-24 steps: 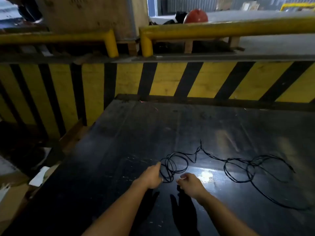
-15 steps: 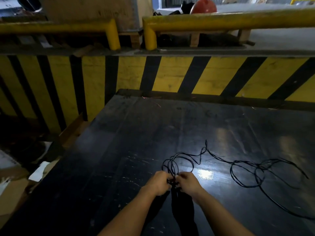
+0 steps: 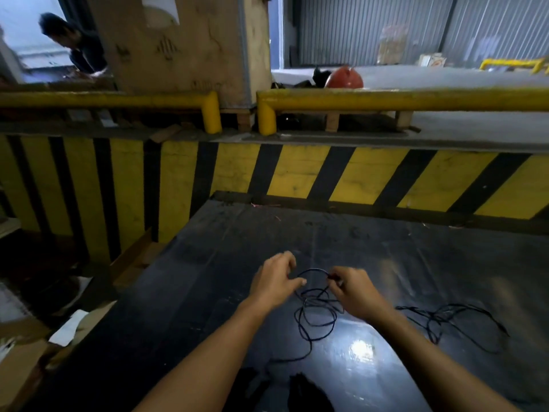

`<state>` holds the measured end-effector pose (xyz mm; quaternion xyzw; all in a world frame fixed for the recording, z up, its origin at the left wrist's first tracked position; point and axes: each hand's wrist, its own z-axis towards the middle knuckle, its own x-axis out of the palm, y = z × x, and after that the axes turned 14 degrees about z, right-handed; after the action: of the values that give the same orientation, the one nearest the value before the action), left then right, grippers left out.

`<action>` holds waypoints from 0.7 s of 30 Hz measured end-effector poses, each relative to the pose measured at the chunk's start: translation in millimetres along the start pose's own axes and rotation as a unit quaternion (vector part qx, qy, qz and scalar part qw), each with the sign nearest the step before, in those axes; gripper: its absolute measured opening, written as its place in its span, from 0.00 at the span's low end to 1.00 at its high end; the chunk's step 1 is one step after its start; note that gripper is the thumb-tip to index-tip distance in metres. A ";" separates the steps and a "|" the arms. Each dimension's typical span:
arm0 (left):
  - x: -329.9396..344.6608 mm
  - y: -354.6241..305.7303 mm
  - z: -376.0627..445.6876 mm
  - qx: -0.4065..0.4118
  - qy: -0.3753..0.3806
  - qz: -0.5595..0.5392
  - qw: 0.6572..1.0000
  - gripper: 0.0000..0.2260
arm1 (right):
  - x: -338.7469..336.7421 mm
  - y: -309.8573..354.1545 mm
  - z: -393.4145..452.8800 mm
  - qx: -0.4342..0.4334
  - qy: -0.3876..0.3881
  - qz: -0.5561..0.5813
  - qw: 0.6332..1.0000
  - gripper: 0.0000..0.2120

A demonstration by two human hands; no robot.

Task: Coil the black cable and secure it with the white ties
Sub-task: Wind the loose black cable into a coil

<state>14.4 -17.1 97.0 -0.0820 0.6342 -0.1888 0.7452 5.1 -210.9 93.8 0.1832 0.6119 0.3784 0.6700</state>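
Note:
A thin black cable (image 3: 315, 319) hangs in several loose loops between my hands above the dark glossy table (image 3: 208, 292). My right hand (image 3: 355, 292) pinches the cable near the top of the loops. My left hand (image 3: 274, 281) is beside the loops with fingers spread and thumb near a strand; whether it touches the cable is unclear. The rest of the cable (image 3: 445, 319) lies tangled on the table to the right. No white ties are visible.
A yellow-and-black striped wall (image 3: 297, 173) stands behind the table, topped by yellow rails (image 3: 386, 99). A large crate (image 3: 184, 46) and a red helmet (image 3: 344, 77) sit beyond. A person (image 3: 74, 40) bends at far left. Cardboard and paper scraps (image 3: 68, 325) lie left of the table.
Both hands have lifted off the table with the coiled end of the cable, which now hangs in loops. The left hand has opened. The camera has tilted upward.

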 end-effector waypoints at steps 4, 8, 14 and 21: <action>-44.9 -35.4 1.1 0.102 0.067 -0.002 0.993 0.16 | -49.6 33.2 -3.3 -0.122 -0.019 -0.054 0.991 0.04; -82.6 -75.6 -5.3 0.095 0.052 -0.136 0.985 0.06 | -88.9 52.6 -13.3 -0.148 -0.137 -0.017 0.979 0.07; -133.4 -128.7 -18.3 0.064 0.035 -0.318 0.945 0.06 | -96.6 59.7 -54.8 -0.128 -0.176 0.075 0.973 0.18; -161.9 -167.1 -26.7 0.032 0.023 -0.350 0.936 0.16 | -134.3 77.4 -60.7 -0.194 -0.123 -0.001 0.973 0.08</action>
<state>-61.4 -104.6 300.6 -0.2707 0.5760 -0.4601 0.6191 -70.2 -272.3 229.0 0.0940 0.4401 0.4640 0.7630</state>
